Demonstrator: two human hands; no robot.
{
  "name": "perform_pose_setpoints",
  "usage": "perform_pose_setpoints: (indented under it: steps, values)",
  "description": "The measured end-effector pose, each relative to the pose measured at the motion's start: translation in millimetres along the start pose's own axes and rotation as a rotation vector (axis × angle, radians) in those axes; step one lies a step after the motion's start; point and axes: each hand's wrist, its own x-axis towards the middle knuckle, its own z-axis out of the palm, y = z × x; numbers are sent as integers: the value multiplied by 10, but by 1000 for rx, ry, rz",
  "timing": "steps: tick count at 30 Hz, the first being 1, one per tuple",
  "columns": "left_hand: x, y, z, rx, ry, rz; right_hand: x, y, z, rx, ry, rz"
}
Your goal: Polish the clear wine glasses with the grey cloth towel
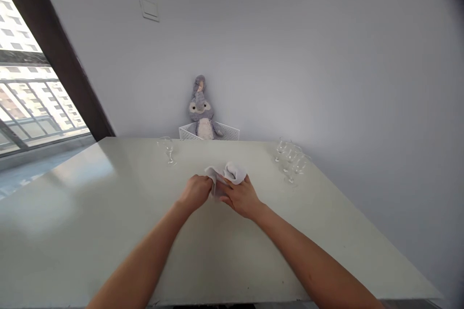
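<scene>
- Left hand (197,192): grip pinching the left edge of one pale cloth (235,174), mid-way across the surface (79,241).
- Right hand (244,199): spread against the cloth; whether its grip pinches, I cannot tell.
- Farther right: several clear glasses (290,157), overlapping too much to count.
- Farther left: one upright stemmed glass (167,146).
- Beyond: one white basket (232,132), one grey plush toy (205,128) inside.

Two hands (197,190), one cloth (235,173), one table (108,231); one stemmed glass (166,145) far left, several overlapping glasses (300,163) far right, exact number unclear; one plush toy (204,115), one basket (229,132), one switch (150,9).
</scene>
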Motion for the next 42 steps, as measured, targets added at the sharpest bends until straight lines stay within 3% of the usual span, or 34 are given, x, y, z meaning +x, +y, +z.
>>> perform_pose_setpoints:
  steps: [4,8,10,13,18,20,24,27,31,34,38,42]
  values:
    - [-2,131,3,72,174,269,57,19,-76,152,34,196]
    - [-7,159,47,30,274,342,74,259,-29,433,59,517]
    - [-7,170,107,4,284,318,69,343,47,751,75,678]
    - [-4,207,199,-39,282,215,71,346,166,1242,203,871]
    - [1,333,251,-179,276,-24,115,119,253,1649,433,1035]
    - [4,404,257,-279,284,-112,124,-5,250,1734,484,1016]
    - [17,539,292,-465,371,-260,95,-236,263,1688,458,853]
    - [16,595,312,-464,422,-264,63,-335,307,1581,427,763]
    - [-9,633,293,-386,446,-216,51,-304,378,1522,373,757]
    - [-12,637,251,-409,373,-188,37,-193,429,1500,374,825]
    - [41,551,164,-748,183,-257,-1,-62,428,1221,297,938]
    - [90,459,51,-1194,182,-387,1,-49,310,697,125,676]
